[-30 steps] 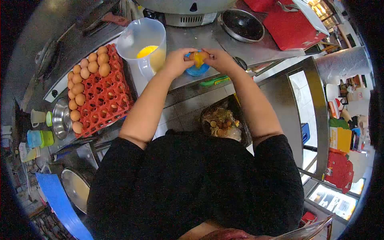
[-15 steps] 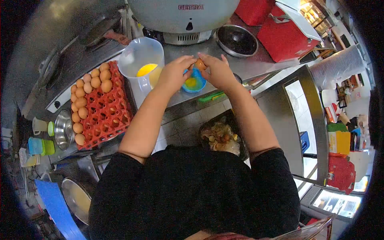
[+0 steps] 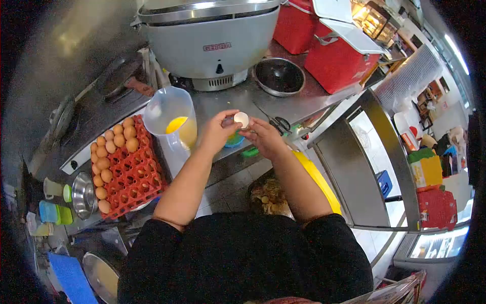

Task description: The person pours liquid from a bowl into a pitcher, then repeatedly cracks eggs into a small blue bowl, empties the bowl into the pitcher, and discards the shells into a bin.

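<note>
Between my left hand [image 3: 218, 130] and my right hand [image 3: 265, 138] is an opened eggshell [image 3: 241, 119], its pale inside facing up. The fingers of both hands are closed on it. Under them, a small blue bowl [image 3: 234, 141] shows only in part, with some yellow in it. Left of my left hand stands a clear plastic pitcher [image 3: 155, 118] containing yellow beaten-looking egg [image 3: 176, 124]. Further left, a red egg tray [image 3: 139, 177] carries several brown eggs [image 3: 103, 163] along its left and far side.
A grey GETRA cooker [image 3: 212, 48] stands at the back of the steel counter, beside a dark metal bowl [image 3: 279, 76] and red coolers [image 3: 339, 61]. Scissors [image 3: 280, 124] lie right of my hands. Below the counter edge is a bin of scraps [image 3: 271, 197]; a yellow curved object [image 3: 319, 182] is by my right forearm.
The brown egg between my hands is now an opened shell showing its pale inside. My hands cover more of the blue bowl. The camera view has shifted, revealing more of the cooker.
</note>
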Demonstrator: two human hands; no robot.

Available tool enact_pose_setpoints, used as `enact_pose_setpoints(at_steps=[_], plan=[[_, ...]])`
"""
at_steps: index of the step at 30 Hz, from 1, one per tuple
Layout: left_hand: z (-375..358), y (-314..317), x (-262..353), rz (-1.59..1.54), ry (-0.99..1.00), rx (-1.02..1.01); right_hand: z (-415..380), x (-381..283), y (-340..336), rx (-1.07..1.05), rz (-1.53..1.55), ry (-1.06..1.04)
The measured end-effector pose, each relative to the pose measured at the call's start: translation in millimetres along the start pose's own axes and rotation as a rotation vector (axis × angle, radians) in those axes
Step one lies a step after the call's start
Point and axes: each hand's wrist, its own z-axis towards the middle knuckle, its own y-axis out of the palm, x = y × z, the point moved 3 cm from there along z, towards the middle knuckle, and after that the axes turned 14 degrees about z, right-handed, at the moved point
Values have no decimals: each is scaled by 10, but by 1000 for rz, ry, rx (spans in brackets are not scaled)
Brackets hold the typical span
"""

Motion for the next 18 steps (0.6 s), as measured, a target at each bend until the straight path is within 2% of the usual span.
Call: enact_pose_setpoints(at_steps=[3,4,7,8,9,10,12,13,15,17,18], plan=[[14,237,-48,56,68,-61,-148,18,-230,10,76,11],[-34,299,28,140,21,-110,-228,1,-298,0,90,-6],[-108,549,-12,443,364,-149,-553,-1,-574,33,138,-36],[-134,617,-33,520,361,-242,-690,30,-726,78,150,-37],[-161,687,-67,462,358,-265,-833,72,-831,122,161,-36],[-192,767,-138,405,352,-285,-1059,68,-773,261,162,-33],[-250,878,-306,394,356,-344,-1393,257,-1090,277,166,-5],[-275,900,-396,312,367,-391,-1535,338,-1252,279,164,12],[-408,906,-619,147,374,-475,-1842,507,-1467,449,88,54],[-606,804,-845,127,238,-541,-2125,757,-1801,742,-13,165],[-704,721,-905,146,172,-559,-2263,919,-2147,761,-304,192]])
